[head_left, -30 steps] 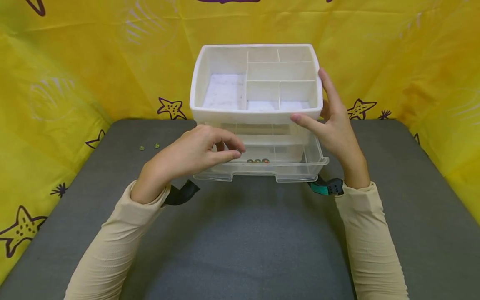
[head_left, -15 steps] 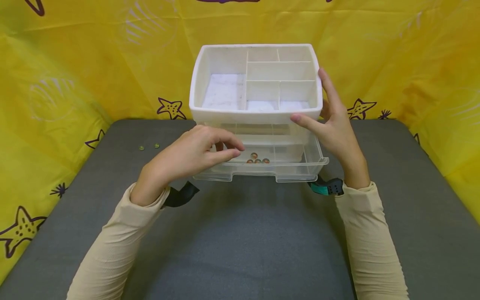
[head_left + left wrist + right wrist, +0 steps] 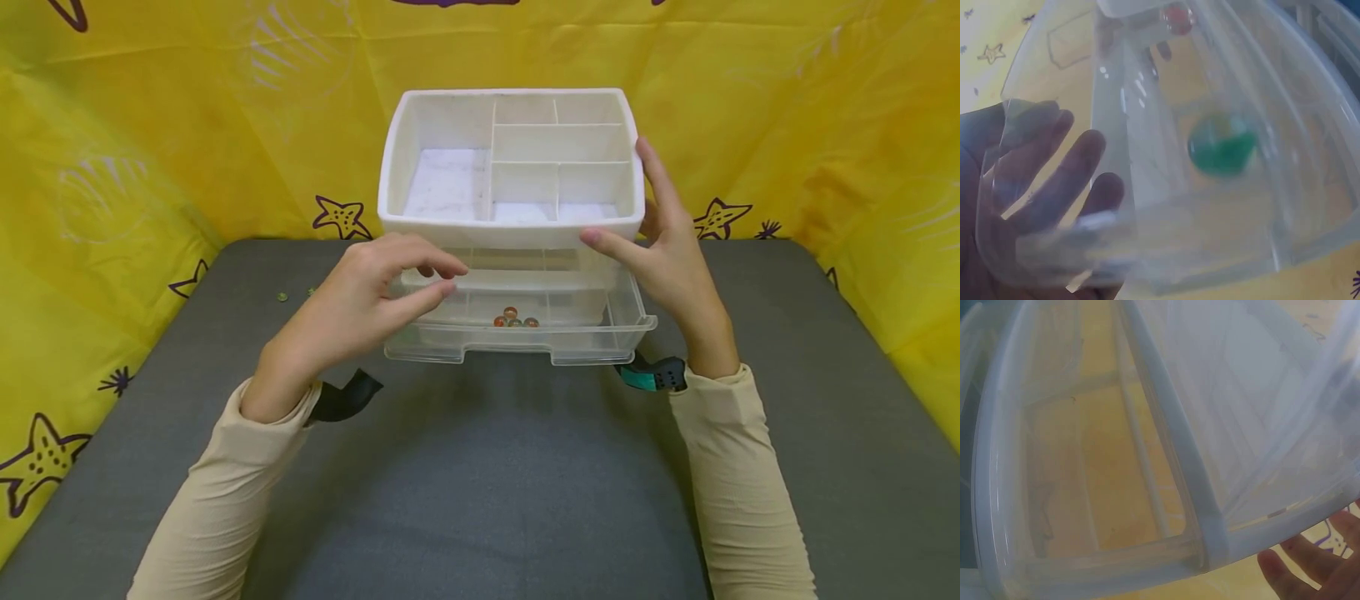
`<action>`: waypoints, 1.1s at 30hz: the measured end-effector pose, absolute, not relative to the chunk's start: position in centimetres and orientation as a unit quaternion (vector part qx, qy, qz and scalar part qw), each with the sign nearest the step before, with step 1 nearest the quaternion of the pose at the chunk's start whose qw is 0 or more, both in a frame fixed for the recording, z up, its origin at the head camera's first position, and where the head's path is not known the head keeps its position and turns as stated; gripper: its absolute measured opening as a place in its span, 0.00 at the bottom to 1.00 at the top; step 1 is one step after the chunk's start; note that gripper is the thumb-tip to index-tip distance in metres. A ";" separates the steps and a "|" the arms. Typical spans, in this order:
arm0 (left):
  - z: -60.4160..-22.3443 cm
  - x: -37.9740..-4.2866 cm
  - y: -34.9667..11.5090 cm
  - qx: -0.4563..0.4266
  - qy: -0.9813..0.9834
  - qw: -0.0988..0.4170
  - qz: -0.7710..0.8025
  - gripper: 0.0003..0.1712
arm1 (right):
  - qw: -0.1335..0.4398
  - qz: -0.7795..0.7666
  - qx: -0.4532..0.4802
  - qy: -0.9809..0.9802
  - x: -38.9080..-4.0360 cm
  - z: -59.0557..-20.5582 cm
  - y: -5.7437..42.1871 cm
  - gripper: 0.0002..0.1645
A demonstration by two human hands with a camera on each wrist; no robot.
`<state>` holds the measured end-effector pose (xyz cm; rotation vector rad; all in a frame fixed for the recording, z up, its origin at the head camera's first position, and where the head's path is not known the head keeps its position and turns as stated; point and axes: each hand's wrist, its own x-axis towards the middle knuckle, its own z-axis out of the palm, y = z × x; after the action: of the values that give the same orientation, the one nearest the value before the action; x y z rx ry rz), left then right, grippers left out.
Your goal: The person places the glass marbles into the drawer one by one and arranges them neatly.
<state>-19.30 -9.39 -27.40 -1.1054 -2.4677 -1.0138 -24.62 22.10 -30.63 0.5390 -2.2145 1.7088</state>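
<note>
A white plastic organizer box (image 3: 442, 232), divided into compartments on top, stands on the grey table with its clear lower drawer (image 3: 510, 340) pulled out. Several small glass marbles (image 3: 511, 313) lie together in this drawer; a green marble (image 3: 1222, 145) and a red marble (image 3: 1178, 19) show through the plastic in the left wrist view. My left hand (image 3: 375, 292) hovers over the drawer's left end, thumb and fingers apart, with nothing seen between them. My right hand (image 3: 667, 250) holds the box's right front corner, thumb on the front rim and fingers along the side.
Left of the box, small greenish round pieces (image 3: 282, 297) lie on the grey tabletop (image 3: 510, 483); one is partly covered by the left hand. A yellow cloth (image 3: 225, 125) with starfish drawings hangs behind and at both sides.
A further marble has come to rest among the others in the drawer. My left hand has moved left and slightly up, away from the marbles, its fingers spreading. My right hand stays put.
</note>
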 end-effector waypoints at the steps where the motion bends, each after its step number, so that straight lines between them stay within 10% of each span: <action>1: -27.3 -19.3 -9.6 -0.379 -0.847 0.133 -0.349 0.10 | 0.146 0.594 0.187 -0.769 -24.6 -30.6 22.1 0.58; 33: -27.6 -20.1 -14.1 -0.269 -0.871 0.204 -0.357 0.11 | 0.146 0.599 0.188 -0.765 -24.6 -30.7 22.1 0.58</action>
<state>-20.07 -14.10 -27.55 -0.7509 -2.4285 -0.9951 -24.63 22.06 -30.67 0.5411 -2.2013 1.7244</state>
